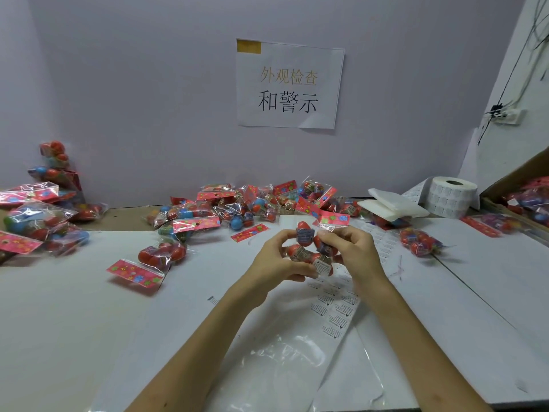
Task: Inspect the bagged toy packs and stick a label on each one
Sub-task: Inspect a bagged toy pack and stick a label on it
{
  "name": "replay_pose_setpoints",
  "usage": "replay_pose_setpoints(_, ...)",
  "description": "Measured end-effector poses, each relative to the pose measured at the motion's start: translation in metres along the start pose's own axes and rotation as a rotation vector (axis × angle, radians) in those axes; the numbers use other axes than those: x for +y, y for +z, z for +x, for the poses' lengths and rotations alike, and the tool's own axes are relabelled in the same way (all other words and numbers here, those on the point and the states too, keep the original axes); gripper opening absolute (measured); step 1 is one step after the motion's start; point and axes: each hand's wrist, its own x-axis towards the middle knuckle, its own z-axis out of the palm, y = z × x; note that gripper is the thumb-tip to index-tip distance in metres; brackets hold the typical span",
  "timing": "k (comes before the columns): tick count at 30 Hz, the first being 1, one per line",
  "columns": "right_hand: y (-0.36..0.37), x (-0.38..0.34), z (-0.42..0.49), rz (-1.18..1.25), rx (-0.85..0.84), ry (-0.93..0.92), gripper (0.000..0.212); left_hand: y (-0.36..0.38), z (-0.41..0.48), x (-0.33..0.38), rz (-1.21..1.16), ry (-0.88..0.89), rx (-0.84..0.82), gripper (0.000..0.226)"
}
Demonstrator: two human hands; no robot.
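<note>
Toy pack (312, 248): red eggs, pink flowered header; table (89, 322) white.

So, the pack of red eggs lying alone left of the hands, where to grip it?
Probably pinch the pack by its pink card, from the near side: the card is flat and points toward you, the eggs are round.

On the far wall, centre: white paper sign (289, 84), reads 外观检查 in faded tan on the upper line and 和警示 in bold black below. Near centre, flat under the forearms: label strip (335, 313), carries blocks of fine print, each with a small warning triangle, too small to read. Far right: label roll (451, 197), shows rows of printed labels, illegible. On the eggs of the raised toy pack (312, 251): stickers with print, likewise unreadable.
</note>
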Motion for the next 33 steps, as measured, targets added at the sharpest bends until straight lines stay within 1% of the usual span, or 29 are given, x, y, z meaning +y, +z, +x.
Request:
replay_pose_setpoints(5, -0.001, 0.000, -0.001, 0.031, 0.052, -0.004, 0.015, -0.001, -0.001, -0.001, -0.085, -0.026, -0.027, 0.067)
replay_pose_setpoints(8, -0.003, -0.001, 0.000, 0.071, 0.084, -0.003, 0.022, -0.001, -0.001, 0.000, -0.129, -0.038, -0.036, 0.062)
replay_pose_setpoints(12, 0.000, -0.003, -0.002, 0.067, 0.095, -0.009, 0.026, 0.002, -0.003, 0.001, -0.077, -0.034, -0.039, 0.058)
replay_pose_setpoints(15, 0.002, -0.005, -0.003, 0.080, 0.075, -0.008, 0.029, 0.003, -0.004, 0.002, -0.045, -0.017, -0.006, 0.054)
replay_pose_setpoints(18, 0.002, -0.009, -0.005, 0.115, 0.054, 0.000, 0.029, 0.004, -0.004, 0.002, -0.094, -0.001, 0.027, 0.047)
replay_pose_setpoints(22, 0.002, -0.014, -0.009, 0.219, -0.037, -0.018, 0.024, 0.002, -0.004, 0.002, -0.179, 0.002, 0.146, 0.042)
replay_pose_setpoints(25, 0.001, -0.014, -0.009, 0.247, -0.064, 0.006, 0.023, -0.001, -0.004, 0.003, -0.241, 0.030, 0.215, 0.040)
replay_pose_setpoints(29, 0.000, -0.014, -0.009, 0.322, -0.066, 0.051, 0.019, 0.001, -0.004, 0.006, -0.253, 0.037, 0.240, 0.041)
replay_pose_setpoints(33, 0.000, -0.014, -0.008, 0.359, -0.005, 0.086, 0.012, -0.001, -0.003, 0.007, -0.263, 0.003, 0.160, 0.058)
